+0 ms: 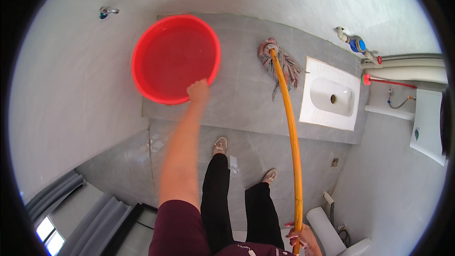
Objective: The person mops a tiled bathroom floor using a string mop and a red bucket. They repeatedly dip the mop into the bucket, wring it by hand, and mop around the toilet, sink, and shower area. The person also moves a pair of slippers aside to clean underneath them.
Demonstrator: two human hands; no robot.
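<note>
A large round red basin (213,78) is at the far left, on or over the raised tiled platform. My left hand (198,90) is closed on its near right rim, with the arm stretched out and slightly blurred. Low at the right, my right hand (304,238) grips the upper end of a mop's long yellow wooden handle (293,137). The mop head (280,64), of grey and reddish cloth strips, rests on the platform between the basin and a white squat toilet (310,97).
The platform's step edge (246,134) runs across just ahead of my feet. A tap (110,11) juts from the left wall. At the right are a water meter (358,45), pipes (407,73), a red-handled brush (366,79) and a white cistern (426,123). A floor drain (335,162) lies below the toilet.
</note>
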